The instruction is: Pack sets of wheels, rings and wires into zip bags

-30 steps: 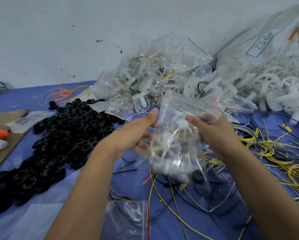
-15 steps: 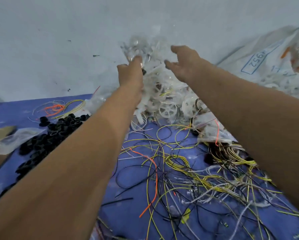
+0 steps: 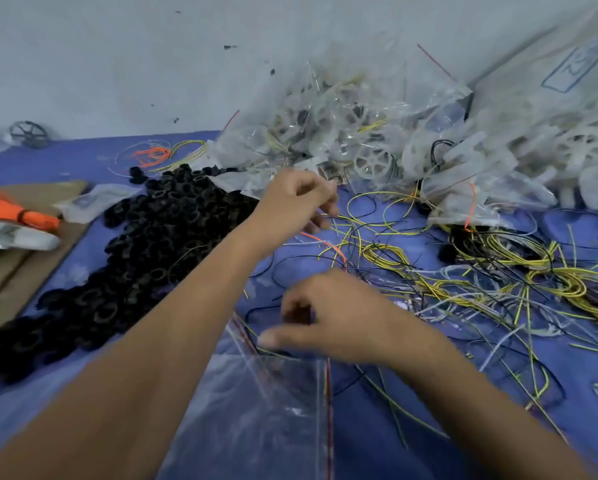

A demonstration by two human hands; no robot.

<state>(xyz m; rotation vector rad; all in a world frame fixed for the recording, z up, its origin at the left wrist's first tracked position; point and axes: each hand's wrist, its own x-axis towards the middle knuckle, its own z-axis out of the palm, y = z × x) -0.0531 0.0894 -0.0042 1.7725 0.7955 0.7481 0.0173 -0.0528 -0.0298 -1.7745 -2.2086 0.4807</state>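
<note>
Blue-covered table [image 3: 83,271] strewn with tangled wires [image 3: 412,258], left hand [image 3: 297,202] loosely curled, empty, beside black rings [image 3: 152,237], right hand [image 3: 335,317] blurred, grip unclear, reaching toward empty zip bag [image 3: 273,410]; likely to snag loops.

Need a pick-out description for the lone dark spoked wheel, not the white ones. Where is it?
Start at the big pile of black rings on the blue table cover and look to the far left, where the cover meets the pale wall. The dark spoked wheel stands there beside a clear bag. It is dark and alone; every other wheel is white and heaped at the right.
</note>
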